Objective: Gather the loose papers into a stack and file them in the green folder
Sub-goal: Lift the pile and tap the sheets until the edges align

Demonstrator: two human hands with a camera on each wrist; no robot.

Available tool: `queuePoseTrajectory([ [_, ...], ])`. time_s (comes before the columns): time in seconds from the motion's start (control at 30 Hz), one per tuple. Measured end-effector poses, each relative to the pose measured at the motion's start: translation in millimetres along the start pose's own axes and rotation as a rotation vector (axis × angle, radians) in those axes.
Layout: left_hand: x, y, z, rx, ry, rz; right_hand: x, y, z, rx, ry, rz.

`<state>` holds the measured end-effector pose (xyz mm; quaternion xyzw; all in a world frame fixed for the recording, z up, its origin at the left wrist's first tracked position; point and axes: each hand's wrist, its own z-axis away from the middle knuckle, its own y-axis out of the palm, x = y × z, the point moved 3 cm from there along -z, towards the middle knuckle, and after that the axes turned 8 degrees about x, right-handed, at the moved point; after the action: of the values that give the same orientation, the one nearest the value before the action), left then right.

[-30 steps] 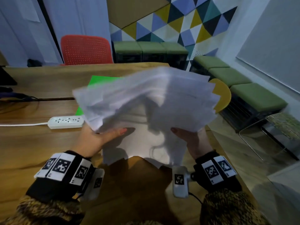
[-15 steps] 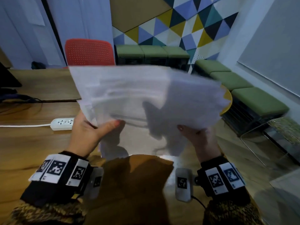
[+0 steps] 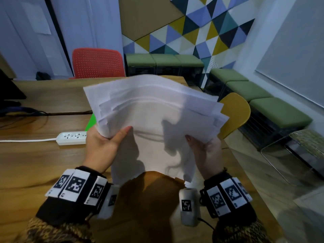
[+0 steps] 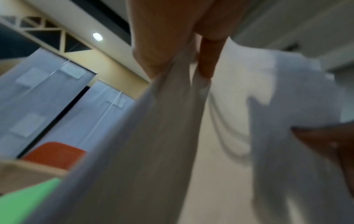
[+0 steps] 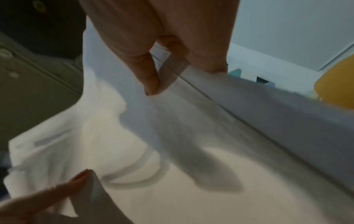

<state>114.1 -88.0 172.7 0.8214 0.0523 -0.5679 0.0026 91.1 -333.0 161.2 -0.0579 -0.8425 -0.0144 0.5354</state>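
Wood table (image 3: 35,163) w/ power strip (image 3: 71,138), green folder (image 3: 91,122)

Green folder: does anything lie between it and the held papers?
Nothing visible does. Both the left hand and right hand hold the papers above the table; the green folder is mostly hidden behind them.
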Motion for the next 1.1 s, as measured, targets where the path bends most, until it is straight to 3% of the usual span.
queuePoseTrajectory([
  [0.23,-4,6,2,0.058,-0.039,0.024,0,1,4,-0.086,0.046,-0.071],
  [0.47,-27,5,7,0.016,0.108,0.037,29,2,5,-0.182,-0.118,-0.067],
  [0.57,-36,8,15,-0.039,0.261,-0.021,44,8,6,-0.220,-0.259,0.078],
  [0.63,-35,7,16,-0.110,0.369,-0.094,53,15,6,-0.248,-0.337,0.316],
  [0.7,-36,4,17,-0.151,0.484,-0.241,57,19,5,-0.217,-0.363,0.570],
  [0.77,-38,3,18,-0.144,0.587,-0.465,57,19,5,-0.178,-0.317,0.663],
  [0.9,-45,5,19,-0.065,0.547,-0.596,58,14,5,-0.189,-0.303,0.704],
  [1.1,-39,-10,17,-0.088,0.430,-0.474,59,7,3,-0.258,-0.276,0.636],
])
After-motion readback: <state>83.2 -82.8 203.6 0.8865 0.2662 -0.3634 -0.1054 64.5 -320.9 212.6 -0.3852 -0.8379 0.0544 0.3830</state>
